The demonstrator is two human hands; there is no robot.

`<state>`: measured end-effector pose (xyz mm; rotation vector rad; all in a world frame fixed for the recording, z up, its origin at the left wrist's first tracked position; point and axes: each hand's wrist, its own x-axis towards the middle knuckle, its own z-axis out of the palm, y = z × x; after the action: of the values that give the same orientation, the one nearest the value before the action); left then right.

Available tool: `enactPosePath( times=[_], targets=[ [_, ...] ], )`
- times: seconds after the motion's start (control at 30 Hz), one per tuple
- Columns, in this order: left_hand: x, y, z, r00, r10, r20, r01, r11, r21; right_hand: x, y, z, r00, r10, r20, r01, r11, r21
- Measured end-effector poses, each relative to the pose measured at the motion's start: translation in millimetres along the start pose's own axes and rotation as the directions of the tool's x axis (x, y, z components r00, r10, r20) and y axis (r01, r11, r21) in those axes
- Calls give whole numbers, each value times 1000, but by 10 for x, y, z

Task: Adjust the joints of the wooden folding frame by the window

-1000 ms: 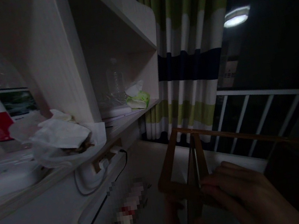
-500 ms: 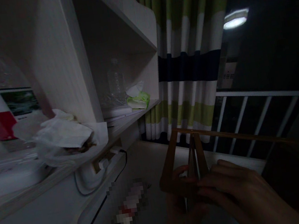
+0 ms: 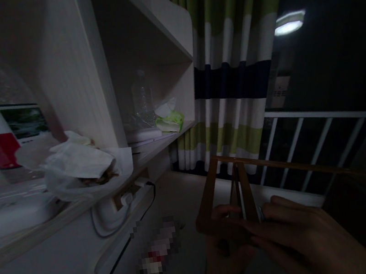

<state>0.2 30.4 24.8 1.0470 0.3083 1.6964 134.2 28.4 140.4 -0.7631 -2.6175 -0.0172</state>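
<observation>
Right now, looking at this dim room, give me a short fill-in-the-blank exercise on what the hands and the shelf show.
1. Both hands, the left hand and the right hand, grip a thin frame made of ____.
2. The curtain has green, white and dark ____ stripes.
3. The green tissue pack lies on the shelf beside a clear plastic ____.
4. A white ____ runs across the right, behind the frame.

Missing words: wood; blue; bottle; railing
</observation>
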Motion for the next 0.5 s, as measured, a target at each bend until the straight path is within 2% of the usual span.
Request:
enactPosePath(
  times=[0.13, 0.23, 0.33, 0.4, 0.5],
  targets=[
    [-1, 9, 14, 1000, -27, -9, 27, 1000, 6, -20, 7, -4, 999, -48, 20, 50, 995, -91],
    [11, 11, 15, 1000, -25, -18, 26, 997, 75, -45, 24, 12, 996, -79, 48, 85, 986, -142],
    [38, 23, 2, 999, 53, 5, -53, 973, 224, -58, 27, 17, 994, -85, 65, 95, 983, -158],
    [61, 29, -8, 993, 107, 59, -120, 946, 300, -59, 23, 18, 995, -84, 48, 91, 982, -165],
    [90, 18, -22, 985, 127, 117, -155, 947, 282, -64, 18, 33, 996, -92, 7, 91, 978, -188]
  ],
)
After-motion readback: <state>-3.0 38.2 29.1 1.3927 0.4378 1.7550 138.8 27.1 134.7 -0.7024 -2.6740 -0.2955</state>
